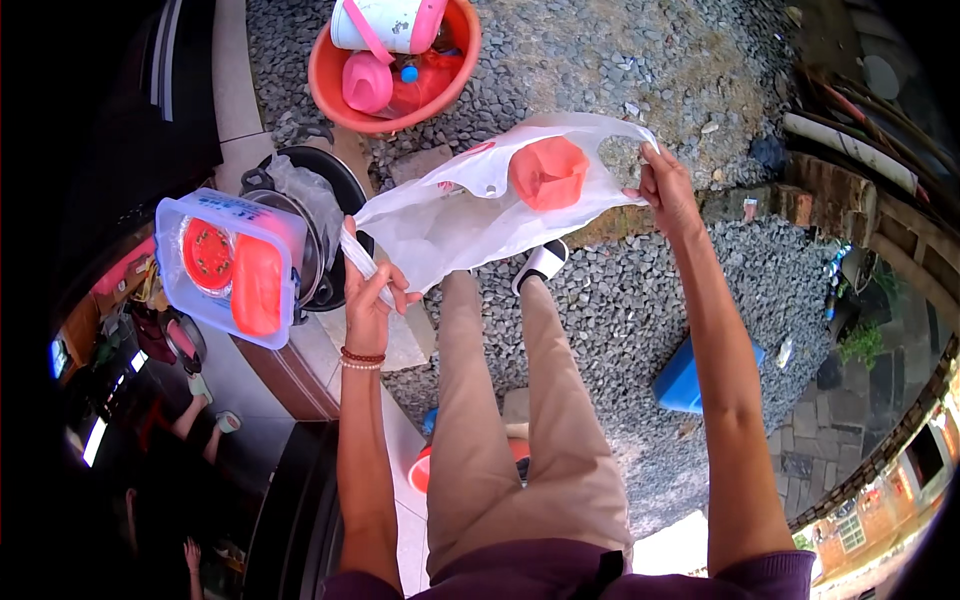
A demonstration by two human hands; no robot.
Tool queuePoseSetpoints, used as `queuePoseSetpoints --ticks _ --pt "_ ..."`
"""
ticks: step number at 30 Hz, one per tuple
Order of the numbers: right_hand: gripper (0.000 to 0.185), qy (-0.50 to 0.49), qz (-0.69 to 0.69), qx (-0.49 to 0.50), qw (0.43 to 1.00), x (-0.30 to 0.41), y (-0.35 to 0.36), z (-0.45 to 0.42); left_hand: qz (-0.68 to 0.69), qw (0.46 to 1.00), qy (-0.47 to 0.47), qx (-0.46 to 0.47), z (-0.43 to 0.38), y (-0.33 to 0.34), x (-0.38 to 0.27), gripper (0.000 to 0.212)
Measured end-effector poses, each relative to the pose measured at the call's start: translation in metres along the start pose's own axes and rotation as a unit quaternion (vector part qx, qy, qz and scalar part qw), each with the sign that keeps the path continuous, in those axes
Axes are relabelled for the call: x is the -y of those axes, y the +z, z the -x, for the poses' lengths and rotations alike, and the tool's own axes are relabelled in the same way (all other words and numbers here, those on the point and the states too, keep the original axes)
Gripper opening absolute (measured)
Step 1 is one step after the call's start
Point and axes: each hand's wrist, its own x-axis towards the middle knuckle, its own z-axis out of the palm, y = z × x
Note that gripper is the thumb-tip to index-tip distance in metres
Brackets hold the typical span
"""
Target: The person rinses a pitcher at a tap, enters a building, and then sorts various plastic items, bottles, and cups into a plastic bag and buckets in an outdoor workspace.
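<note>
A white plastic carrier bag (457, 225) is stretched between my two hands above the gravel. My left hand (371, 289) grips one twisted handle, with two beaded bracelets at the wrist. At the other end, my right hand (667, 184) pinches the opposite handle. A red-orange plastic bag or wrapper (550, 172) shows at the white bag's right part; whether it lies inside or behind the film I cannot tell. Near my left hand stands a translucent plastic tub (289, 300) holding a red round container (208, 253) and a red wrapped bundle (257, 285).
Beside the tub is a black pot (349, 176) with a clear plastic bag (304, 191). An orange basin (319, 94) holds a pink-and-white bucket (379, 22) and bottles. A blue container (679, 379) lies on the gravel. Brick edging (825, 195) runs right. Another person's feet (199, 390) show indoors.
</note>
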Motion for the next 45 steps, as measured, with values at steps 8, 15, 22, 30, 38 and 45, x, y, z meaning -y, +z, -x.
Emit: queuePoseSetpoints --ticks 8,15,22,30,38,45 --pt "0.023 0.011 0.004 -0.036 0.999 -0.001 -0.008 -0.012 -0.017 0.999 -0.004 0.031 -0.021 0.021 0.0 0.07" --pt "0.023 0.002 0.036 -0.047 0.998 -0.014 -0.012 -0.035 -0.01 0.999 -0.003 0.033 -0.044 0.028 0.002 0.074" --pt "0.039 -0.06 0.07 -0.054 0.994 -0.011 -0.02 -0.042 -0.003 0.999 0.012 0.05 -0.053 0.035 -0.002 0.075" --pt "0.047 -0.108 0.08 -0.08 0.988 -0.006 -0.022 -0.039 -0.013 0.998 0.014 0.052 -0.059 0.04 -0.007 0.08" --pt "0.047 -0.109 0.077 -0.043 0.99 -0.004 -0.026 -0.024 -0.046 0.996 -0.001 0.072 -0.046 0.048 -0.003 0.085" --pt "0.057 -0.084 -0.102 -0.049 0.99 0.016 -0.042 -0.026 -0.041 0.997 -0.009 0.072 -0.023 0.047 -0.01 0.086"
